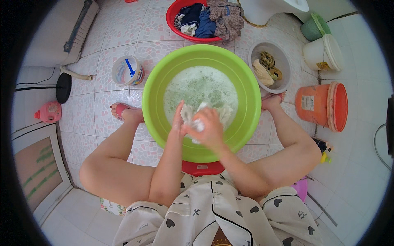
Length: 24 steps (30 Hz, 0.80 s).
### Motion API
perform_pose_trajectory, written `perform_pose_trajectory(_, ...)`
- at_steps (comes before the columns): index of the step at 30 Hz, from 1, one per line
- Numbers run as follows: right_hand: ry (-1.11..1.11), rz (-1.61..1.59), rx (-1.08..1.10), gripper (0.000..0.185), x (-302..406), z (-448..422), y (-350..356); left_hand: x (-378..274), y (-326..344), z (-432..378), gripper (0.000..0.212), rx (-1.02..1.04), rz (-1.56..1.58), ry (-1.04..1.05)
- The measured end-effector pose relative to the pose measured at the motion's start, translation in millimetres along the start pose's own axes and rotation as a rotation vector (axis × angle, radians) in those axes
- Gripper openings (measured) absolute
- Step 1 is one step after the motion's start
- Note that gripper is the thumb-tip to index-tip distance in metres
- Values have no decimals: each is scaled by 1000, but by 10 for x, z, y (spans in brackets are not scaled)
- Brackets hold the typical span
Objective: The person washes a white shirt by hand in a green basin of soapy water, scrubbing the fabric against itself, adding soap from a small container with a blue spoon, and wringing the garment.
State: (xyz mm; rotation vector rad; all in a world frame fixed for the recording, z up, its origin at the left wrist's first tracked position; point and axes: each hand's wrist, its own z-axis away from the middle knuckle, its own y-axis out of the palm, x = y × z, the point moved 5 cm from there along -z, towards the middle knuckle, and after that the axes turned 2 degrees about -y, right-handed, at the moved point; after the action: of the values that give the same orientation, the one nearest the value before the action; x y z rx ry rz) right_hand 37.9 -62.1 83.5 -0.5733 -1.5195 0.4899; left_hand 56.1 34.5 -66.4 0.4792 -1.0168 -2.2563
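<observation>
A large lime-green plastic basin [154,92] stands on the floor between my legs, with foamy, slightly greenish water [200,81] in it. Over its near part, a wet white cloth [187,113] is bunched between my two hands. My left hand [178,119] holds the cloth's left side, fingers pointing away from me. Blurred by motion, my right hand [207,127] grips the bunched middle, with white suds about its fingers. Part of the cloth hangs right of that hand toward the water. How much lies under the foam is hidden.
Beyond the basin, a red tub [172,26] holds dark and patterned clothes. A grey basin [252,58] with cloths stands at right, near an orange bucket [311,104]. At left are an open tub [118,75] with a blue scoop and a pink bottle [50,112].
</observation>
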Motion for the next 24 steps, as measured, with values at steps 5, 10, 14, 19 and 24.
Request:
perform_pose_trajectory(5, -71, 243, -63, 25, 90, 132, 172, 286, 70, -167, 26, 210, 196, -145)
perform_pose_trajectory(10, 801, 21, 89, 20, -1112, -503, -77, 470, 455, -124, 27, -220, -135, 180)
perform_pose_trajectory(14, 561, 1, -77, 18, -979, -326, 8, 387, 336, -145, 31, -258, -190, 224)
perform_pose_trajectory(19, 80, 78, -75, 9, -78, 193, 213, 144, -145, -349, 16, -121, 8, -101)
perform_pose_trajectory(24, 277, 244, -145, 15, -551, -84, 63, 382, 356, -120, 23, -274, -472, 228)
